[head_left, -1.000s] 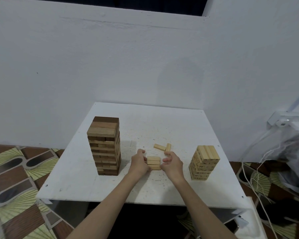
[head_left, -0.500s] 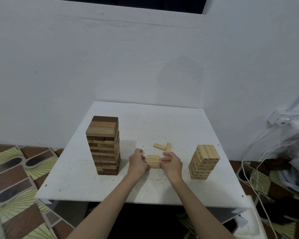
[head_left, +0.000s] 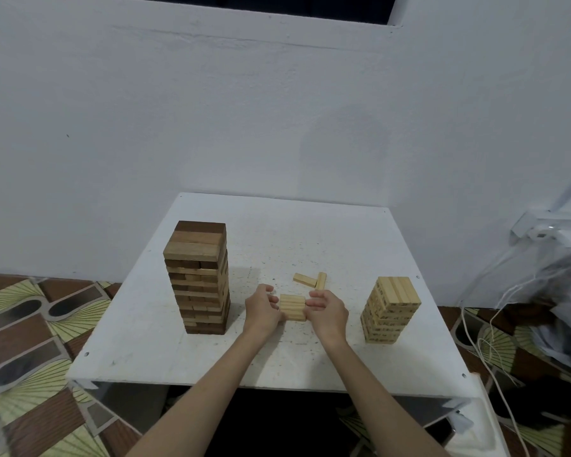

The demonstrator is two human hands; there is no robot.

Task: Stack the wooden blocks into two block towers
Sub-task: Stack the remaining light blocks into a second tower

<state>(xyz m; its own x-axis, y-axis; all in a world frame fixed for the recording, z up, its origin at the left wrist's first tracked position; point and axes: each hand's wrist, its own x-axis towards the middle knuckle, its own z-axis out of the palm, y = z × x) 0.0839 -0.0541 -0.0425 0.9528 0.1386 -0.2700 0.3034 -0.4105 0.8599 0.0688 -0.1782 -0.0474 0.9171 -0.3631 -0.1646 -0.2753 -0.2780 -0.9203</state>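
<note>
Block bundle [head_left: 292,307] — between fingers [head_left: 272,300] of both hands.

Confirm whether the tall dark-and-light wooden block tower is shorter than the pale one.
No, the dark-and-light wooden tower stands clearly taller than the pale tower.

Setting: a plain room in a home, not a lab. Evidence: bare white plastered wall [head_left: 211,127]; low white table [head_left: 165,351] standing on patterned floor covering [head_left: 30,324] of brown and yellow-green motifs; loose white cables [head_left: 485,351] trailing at right from a wall-mounted white fitting [head_left: 548,234]
</note>
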